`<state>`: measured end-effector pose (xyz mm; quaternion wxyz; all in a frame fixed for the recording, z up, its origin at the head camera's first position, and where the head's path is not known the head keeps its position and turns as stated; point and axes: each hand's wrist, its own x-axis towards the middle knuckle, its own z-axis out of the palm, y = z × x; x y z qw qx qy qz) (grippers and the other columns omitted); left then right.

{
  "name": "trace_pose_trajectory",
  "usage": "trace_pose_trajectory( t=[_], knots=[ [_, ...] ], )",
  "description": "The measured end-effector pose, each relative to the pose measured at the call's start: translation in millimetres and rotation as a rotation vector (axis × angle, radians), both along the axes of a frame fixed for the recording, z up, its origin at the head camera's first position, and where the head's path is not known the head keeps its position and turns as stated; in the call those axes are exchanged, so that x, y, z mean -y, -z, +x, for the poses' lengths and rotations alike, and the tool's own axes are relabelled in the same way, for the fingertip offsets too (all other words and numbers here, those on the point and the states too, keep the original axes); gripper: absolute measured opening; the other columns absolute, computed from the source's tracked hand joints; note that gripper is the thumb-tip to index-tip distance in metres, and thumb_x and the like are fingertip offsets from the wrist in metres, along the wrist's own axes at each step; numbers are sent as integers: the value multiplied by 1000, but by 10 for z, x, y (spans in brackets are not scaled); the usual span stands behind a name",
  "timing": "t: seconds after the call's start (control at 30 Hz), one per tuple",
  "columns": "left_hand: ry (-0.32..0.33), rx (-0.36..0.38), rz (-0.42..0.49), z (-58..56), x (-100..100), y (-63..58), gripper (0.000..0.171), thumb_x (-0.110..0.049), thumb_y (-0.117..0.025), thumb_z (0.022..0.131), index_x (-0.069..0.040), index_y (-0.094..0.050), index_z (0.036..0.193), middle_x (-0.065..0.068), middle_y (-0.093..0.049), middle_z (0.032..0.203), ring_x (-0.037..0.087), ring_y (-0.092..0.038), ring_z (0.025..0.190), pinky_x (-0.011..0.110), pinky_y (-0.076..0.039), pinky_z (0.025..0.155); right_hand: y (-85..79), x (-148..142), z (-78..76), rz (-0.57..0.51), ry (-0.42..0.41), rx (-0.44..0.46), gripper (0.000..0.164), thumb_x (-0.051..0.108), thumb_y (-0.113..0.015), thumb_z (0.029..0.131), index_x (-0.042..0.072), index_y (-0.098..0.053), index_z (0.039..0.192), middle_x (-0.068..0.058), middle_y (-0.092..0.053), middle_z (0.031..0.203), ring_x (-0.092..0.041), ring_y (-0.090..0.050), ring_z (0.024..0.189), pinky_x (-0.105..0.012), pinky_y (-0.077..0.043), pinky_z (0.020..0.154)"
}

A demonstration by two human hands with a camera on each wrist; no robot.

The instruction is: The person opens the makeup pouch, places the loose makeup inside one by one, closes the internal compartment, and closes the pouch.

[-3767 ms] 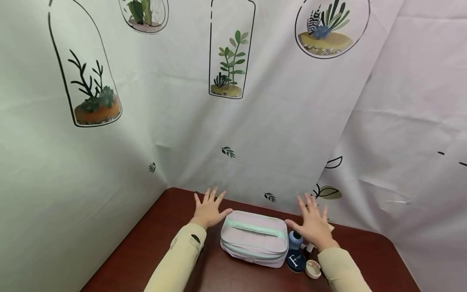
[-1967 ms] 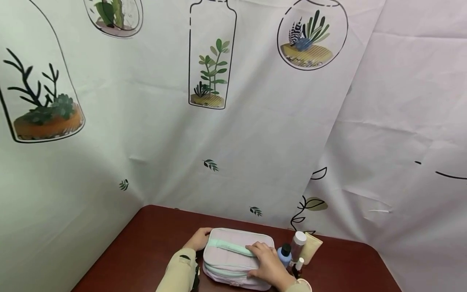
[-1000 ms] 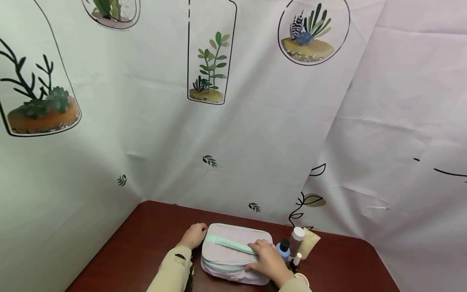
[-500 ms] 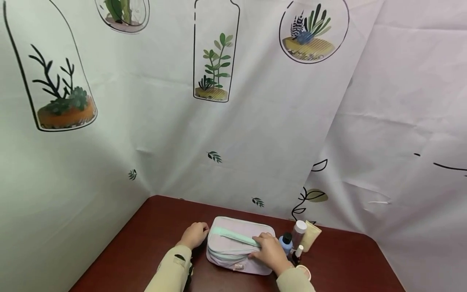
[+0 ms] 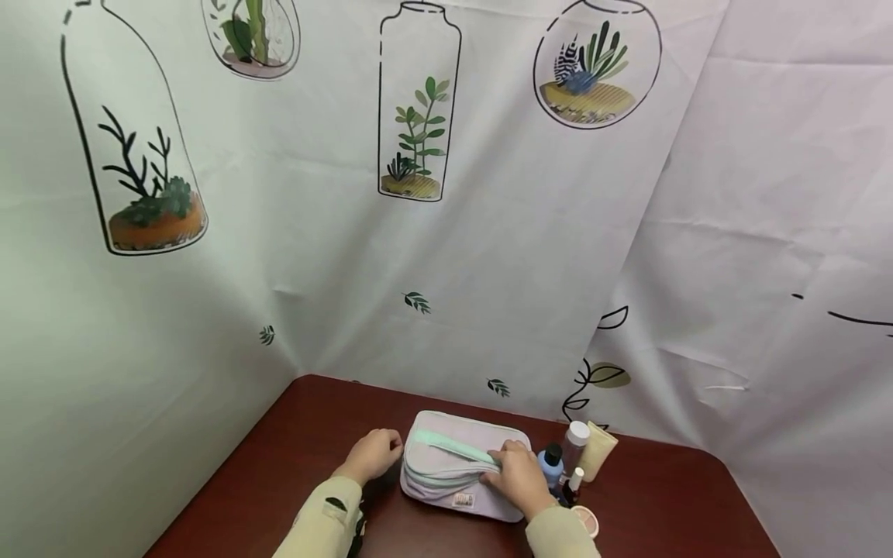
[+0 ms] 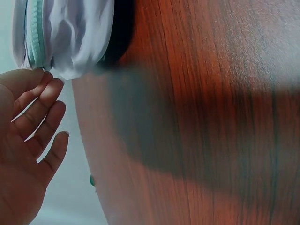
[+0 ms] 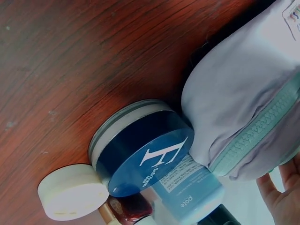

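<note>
A pale lilac toiletry bag (image 5: 463, 428) with a mint-green carry handle (image 5: 453, 446) sits on the dark red table. At the bag's left side is my left hand (image 5: 374, 453). In the left wrist view its thumb and index finger pinch at the end of the mint zipper (image 6: 36, 37), the other fingers spread loosely; the zipper pull is hidden. My right hand (image 5: 522, 479) grips the bag's right end, fingers on top by the handle and thumb at the front. The right wrist view shows that end's zipper (image 7: 262, 126) closed, with fingertips (image 7: 267, 187) at the lid edge.
Right of the bag stand a blue bottle (image 5: 551, 469), a white-capped bottle (image 5: 576, 440), a cream tube (image 5: 598, 452) and a small white-capped bottle (image 5: 575, 479). A dark blue round jar (image 7: 145, 150) and a pale round compact (image 7: 72, 192) lie close by. Printed fabric (image 5: 502, 271) hangs behind.
Both hands came down from spread above the table onto the bag. The right hand took its right end; the left moved along the left side to the zipper. The bag turned slightly, its front label now showing.
</note>
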<state>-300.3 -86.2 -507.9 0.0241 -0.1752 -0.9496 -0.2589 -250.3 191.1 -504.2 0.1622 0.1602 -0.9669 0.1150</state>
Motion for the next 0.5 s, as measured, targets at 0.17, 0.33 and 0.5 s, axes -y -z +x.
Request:
trace_pose_trajectory(
  t=[0.17,0.33,0.5],
  knots=[
    [15,4,40,49,32,-49,19,-13,-63,85,-14,-56,68,-4,-47,64,10,-41,57,28,-36,53,-22,33,-41,14,39,-15,36,35,-80,67,13,-75,93,3,-51,71,-18,-50,69,-35,-42,60],
    [47,60,99,116,47,-38,20,-13,-64,84,-14,-55,67,-6,-47,63,9,-42,56,27,-35,52,-28,80,-20,10,90,14,33,35,-80,66,14,-75,91,3,-48,67,-19,-49,68,-36,-41,59],
    [102,68,195,169,20,-48,18,-9,-63,80,-12,-56,64,-8,-46,59,8,-40,53,26,-34,50,-39,173,-8,20,154,-5,36,37,-80,65,13,-76,91,0,-51,68,-21,-52,70,-39,-42,61]
  ],
)
